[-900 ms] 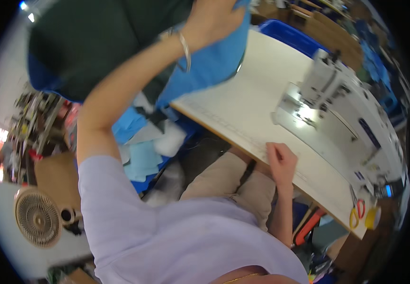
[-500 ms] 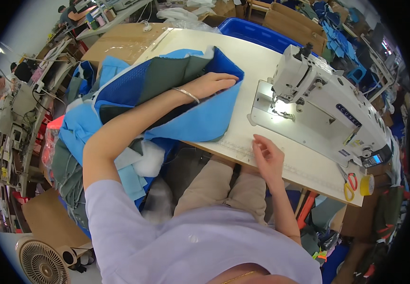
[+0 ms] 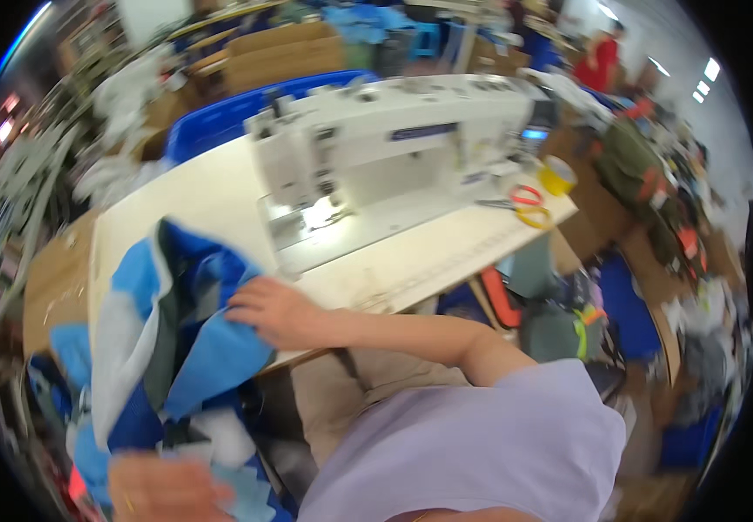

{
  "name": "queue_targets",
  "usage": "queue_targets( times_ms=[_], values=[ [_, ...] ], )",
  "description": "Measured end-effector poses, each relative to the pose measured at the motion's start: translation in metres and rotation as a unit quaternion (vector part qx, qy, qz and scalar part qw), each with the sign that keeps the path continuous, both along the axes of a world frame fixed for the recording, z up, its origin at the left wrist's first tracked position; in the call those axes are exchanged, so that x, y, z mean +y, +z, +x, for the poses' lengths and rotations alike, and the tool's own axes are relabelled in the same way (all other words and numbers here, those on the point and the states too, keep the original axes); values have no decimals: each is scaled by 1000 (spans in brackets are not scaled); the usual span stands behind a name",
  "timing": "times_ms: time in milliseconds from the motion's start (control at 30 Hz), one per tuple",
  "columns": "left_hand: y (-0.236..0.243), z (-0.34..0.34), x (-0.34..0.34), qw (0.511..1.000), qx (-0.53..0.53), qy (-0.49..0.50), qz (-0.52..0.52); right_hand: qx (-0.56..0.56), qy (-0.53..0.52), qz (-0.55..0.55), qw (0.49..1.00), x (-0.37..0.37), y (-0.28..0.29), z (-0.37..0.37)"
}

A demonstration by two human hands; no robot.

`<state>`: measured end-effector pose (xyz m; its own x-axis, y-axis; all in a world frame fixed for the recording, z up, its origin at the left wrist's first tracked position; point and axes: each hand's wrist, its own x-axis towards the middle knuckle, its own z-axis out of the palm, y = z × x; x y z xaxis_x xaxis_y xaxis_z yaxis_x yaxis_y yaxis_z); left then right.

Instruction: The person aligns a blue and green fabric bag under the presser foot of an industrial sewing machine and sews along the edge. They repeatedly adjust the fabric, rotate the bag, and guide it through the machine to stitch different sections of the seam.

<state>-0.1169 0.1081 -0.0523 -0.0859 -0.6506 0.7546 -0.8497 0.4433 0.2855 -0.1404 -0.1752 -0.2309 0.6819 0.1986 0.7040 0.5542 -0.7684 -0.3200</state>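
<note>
A bulky fabric piece [image 3: 215,352] in light blue, dark blue and grey-green, with a whitish side, stands bunched up at the left of the white sewing table [image 3: 194,196]. My right hand [image 3: 282,313] reaches across to it, fingers bent over its right edge and gripping the cloth. Low at the left, near more loose cloth, is my left hand [image 3: 167,487]; motion smears its fingers. A white sewing machine [image 3: 394,148] stands on the table just beyond my right hand, its lamp lit by the needle.
Scissors with red and yellow handles [image 3: 528,209] and a yellow tape roll [image 3: 556,175] lie at the table's right end. Behind the machine is a blue bin [image 3: 187,137]. Cardboard [image 3: 59,270] adjoins the table's left side, and fabric piles [image 3: 637,174] crowd the right.
The view has swung right. My left hand has left the fabric piece and dropped to the lower left. My right hand has moved from the table edge onto the piece, now more bunched and upright.
</note>
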Motion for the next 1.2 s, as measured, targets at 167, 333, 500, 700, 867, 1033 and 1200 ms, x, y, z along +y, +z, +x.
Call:
queue_targets(
  times_ms=[167, 333, 500, 700, 867, 1033, 1200],
  values=[
    [37, -41, -76, 957, 13, -259, -127, 40, 9, 4, 999, -1, -19, -5],
    [42, -46, -93, 941, 81, -301, -131, 42, 10, -4, 999, -2, -20, 3],
    [44, -55, -92, 931, 134, -306, -150, 35, 5, -8, 999, -1, -20, 2],
    [36, -45, -88, 951, 167, -259, -34, 30, -5, -10, 999, -3, -25, -1],
    [-33, -47, -71, 953, -5, 185, 240, 49, -57, 22, 997, 3, -12, -6],
    [-107, 1, -27, 839, -22, 411, 357, 74, -46, 31, 996, -3, -9, 1],
    [-108, 37, -22, 782, -3, 525, 336, 82, -5, 24, 996, 0, 2, -13]
  ],
)
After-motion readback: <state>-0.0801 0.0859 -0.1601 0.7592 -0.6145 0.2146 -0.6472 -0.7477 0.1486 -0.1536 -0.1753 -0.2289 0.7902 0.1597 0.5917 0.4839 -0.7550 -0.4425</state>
